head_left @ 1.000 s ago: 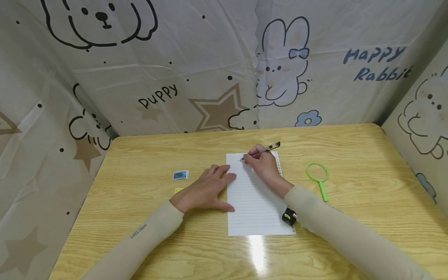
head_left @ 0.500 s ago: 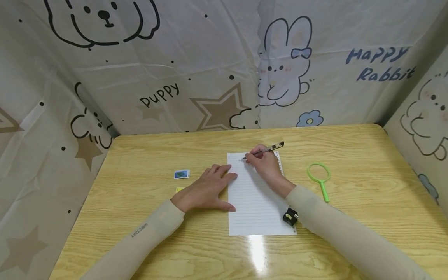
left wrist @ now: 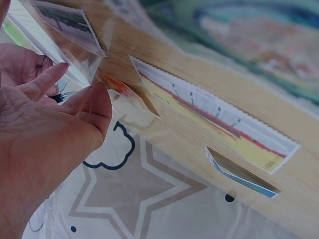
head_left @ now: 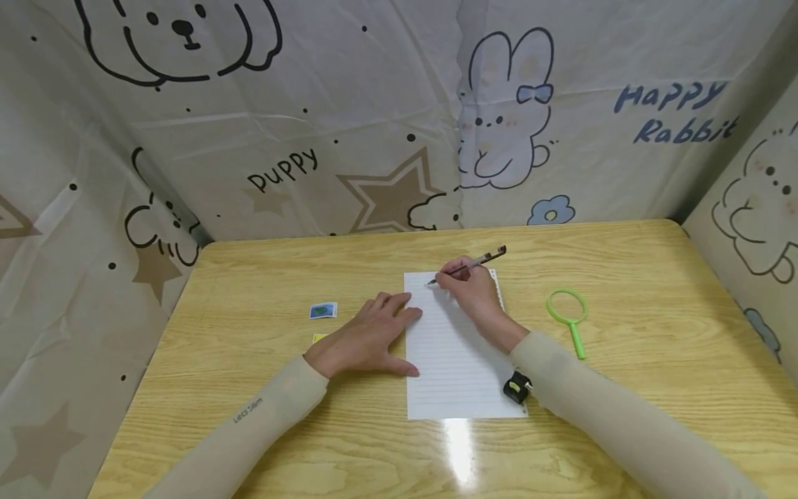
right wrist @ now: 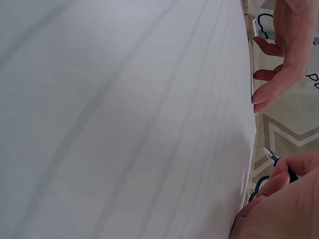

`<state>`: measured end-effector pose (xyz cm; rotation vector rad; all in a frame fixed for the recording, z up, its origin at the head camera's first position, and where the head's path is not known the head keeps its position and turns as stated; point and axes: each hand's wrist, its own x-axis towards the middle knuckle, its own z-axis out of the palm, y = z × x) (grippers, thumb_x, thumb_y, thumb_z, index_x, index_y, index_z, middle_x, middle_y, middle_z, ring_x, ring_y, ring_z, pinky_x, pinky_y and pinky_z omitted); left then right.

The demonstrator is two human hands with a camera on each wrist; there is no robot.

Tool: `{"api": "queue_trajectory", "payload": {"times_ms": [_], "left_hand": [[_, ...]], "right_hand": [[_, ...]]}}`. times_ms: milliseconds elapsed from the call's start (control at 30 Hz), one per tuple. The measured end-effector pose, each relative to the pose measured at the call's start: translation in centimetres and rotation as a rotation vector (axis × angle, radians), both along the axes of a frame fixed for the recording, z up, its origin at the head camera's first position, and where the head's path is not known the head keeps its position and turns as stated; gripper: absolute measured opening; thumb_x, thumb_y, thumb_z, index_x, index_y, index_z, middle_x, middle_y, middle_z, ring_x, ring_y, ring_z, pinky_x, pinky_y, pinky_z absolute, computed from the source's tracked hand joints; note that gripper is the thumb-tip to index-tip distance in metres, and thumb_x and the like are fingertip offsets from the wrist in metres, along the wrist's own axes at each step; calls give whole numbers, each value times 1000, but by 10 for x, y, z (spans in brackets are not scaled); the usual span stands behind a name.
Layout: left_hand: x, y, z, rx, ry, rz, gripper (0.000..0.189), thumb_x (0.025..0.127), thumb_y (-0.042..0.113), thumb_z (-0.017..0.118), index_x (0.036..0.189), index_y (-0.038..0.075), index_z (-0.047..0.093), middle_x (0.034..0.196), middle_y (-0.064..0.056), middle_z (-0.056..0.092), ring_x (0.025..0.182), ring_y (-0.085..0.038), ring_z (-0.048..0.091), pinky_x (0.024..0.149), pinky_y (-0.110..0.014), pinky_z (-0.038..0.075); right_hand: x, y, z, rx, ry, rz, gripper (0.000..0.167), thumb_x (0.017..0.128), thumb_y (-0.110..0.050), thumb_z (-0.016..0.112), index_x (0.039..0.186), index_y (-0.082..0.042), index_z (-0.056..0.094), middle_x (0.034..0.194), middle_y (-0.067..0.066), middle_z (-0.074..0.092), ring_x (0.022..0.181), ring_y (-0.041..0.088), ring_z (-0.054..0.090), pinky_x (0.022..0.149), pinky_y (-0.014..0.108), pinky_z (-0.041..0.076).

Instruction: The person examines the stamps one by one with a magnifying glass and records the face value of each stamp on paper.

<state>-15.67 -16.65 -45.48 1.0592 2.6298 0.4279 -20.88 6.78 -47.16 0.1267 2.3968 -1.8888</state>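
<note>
A sheet of lined paper (head_left: 445, 371) with punched holes along its right edge lies on the table. My left hand (head_left: 372, 338) rests at its left edge, fingers spread, fingertips and thumb on the paper. My right hand (head_left: 474, 296) pinches a pen (head_left: 488, 258) near its tip, over the upper lines. The pen leans back to the right. In the right wrist view the pen's pointed tip (right wrist: 268, 152) shows beyond the fingers; whether it touches the paper I cannot tell. Close to the left hand lie several stamps, among them a yellow and red one (left wrist: 219, 119) and a blue-edged one (left wrist: 241, 177).
Right of the paper lies a green magnifying glass (head_left: 578, 341). A small black block with a yellow mark (head_left: 516, 388) sits at the paper's lower right, beside the right sleeve. A blue stamp (head_left: 323, 310) lies left of the left hand. Printed cloth (head_left: 374, 104) hangs behind the table (head_left: 262, 277).
The pen's back end has tipped up slightly in my right hand, its tip staying near the same upper line. My left hand stays in place on the paper.
</note>
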Motion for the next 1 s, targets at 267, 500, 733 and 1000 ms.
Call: {"api": "queue_trajectory", "payload": {"times_ms": [267, 500, 733, 1000], "left_hand": [[-1, 0, -1, 1, -2, 2, 96, 90, 61, 86, 161, 9, 48, 169, -22, 34, 146, -40, 36, 119, -58, 33], [-1, 0, -2, -10, 4, -3, 97, 89, 62, 86, 161, 9, 48, 169, -23, 34, 145, -40, 37, 118, -58, 34], [-2, 0, -2, -4, 0, -3, 97, 89, 62, 86, 161, 9, 48, 169, -22, 34, 146, -41, 37, 119, -58, 33], [-2, 1, -3, -11, 1, -1, 97, 89, 63, 85, 161, 10, 48, 169, -22, 35, 145, -40, 37, 118, -58, 34]], "right_hand": [[0, -1, 2, -27, -32, -11, 14, 102, -16, 73, 110, -4, 73, 98, 5, 73, 90, 19, 64, 71, 25, 47], [-1, 1, 4, -121, -78, -42, 30, 110, -25, 59, 113, -1, 76, 94, 5, 77, 92, 20, 67, 79, 27, 50], [2, 4, 12, -191, -129, -48, 49, 113, -28, 39, 122, 3, 77, 99, 10, 79, 88, 22, 68, 81, 30, 51], [7, 10, 14, -199, -130, -79, 54, 115, -33, 33, 124, 4, 71, 89, 5, 71, 78, 15, 62, 77, 29, 48]]}}
